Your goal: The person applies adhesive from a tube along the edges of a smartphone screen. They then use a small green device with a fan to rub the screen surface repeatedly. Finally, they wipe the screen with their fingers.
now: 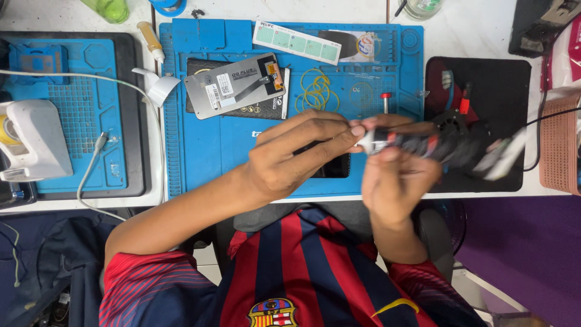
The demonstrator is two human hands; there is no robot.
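The tool [423, 145], a dark, blurred handheld thing with a white and red front end, lies sideways above the near edge of the blue mat [242, 163], held in both hands out in front of the person's chest. The right hand [396, 181] wraps it from below, fingers curled closed around its body, thumb on top. The left hand [296, 154] reaches across from the left, and its fingertips [357, 130] pinch shut on the white tip of the tool. The tool's far end is smeared by motion, and what the pale piece there is cannot be told; it hangs over the black pad [484, 79] at the right. A dark phone [330, 166] lies on the mat under the left hand, mostly hidden by it. Farther back on the mat rests a grey screen part [233, 85] with a flex strip, tilted, lying on a black box [266, 110]. Just right of it are yellow rubber bands [316, 91] in a loose heap, and near them a small upright peg with a red cap [385, 100]. A pale strip [296, 42] lies along the mat's back edge. To the left sits a second blue mat [85, 115] on a black tray, with a white device [30, 142] and a white cable [91, 169] on it. A pink basket [560, 145] stands at the far right.
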